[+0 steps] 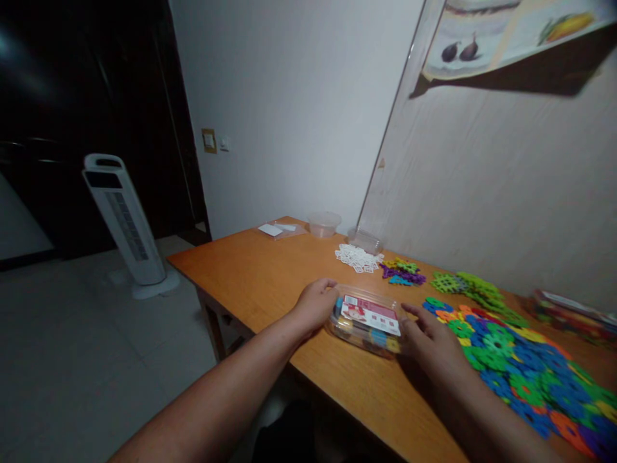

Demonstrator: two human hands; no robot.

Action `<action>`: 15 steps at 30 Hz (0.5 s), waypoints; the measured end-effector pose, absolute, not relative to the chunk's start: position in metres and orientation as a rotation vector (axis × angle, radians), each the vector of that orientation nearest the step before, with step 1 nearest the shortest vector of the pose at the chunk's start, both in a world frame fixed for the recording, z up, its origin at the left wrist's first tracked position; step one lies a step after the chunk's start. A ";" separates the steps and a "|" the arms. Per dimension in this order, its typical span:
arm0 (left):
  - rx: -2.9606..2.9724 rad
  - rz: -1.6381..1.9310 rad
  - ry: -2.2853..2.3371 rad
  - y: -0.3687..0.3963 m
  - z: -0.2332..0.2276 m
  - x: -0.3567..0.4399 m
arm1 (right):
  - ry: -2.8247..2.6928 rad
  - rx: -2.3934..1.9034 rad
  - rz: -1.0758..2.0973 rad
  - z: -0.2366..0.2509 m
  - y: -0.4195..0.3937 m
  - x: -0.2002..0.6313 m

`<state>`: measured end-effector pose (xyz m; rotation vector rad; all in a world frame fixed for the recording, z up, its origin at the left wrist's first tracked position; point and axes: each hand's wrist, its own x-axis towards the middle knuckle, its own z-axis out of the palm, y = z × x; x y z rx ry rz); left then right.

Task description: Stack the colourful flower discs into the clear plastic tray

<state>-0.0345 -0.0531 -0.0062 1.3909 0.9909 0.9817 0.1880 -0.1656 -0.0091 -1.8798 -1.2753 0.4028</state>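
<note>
A clear plastic box [367,321] with a red and white label on its lid sits on the wooden table [270,276], filled with coloured pieces. My left hand [314,303] grips the box's left end. At the box's right end my right hand [432,344] rests with fingers against it. A big spread of blue, green and orange snowflake-shaped plastic pieces [523,363] lies just right of my right hand.
Farther back lie white pieces [359,258], a purple and green pile [402,271] and a green pile [470,287]. Clear tubs [324,223] stand by the wall. A white tower fan [128,225] stands on the floor left of the table. Another filled box [571,312] sits far right.
</note>
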 end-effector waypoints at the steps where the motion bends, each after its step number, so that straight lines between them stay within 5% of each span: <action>1: 1.370 0.981 0.986 -0.054 -0.004 -0.034 | -1.273 -1.877 0.392 -0.009 -0.166 0.186; 15: 1.401 1.003 1.047 -0.049 0.001 -0.032 | -1.214 -1.759 0.504 -0.010 -0.172 0.186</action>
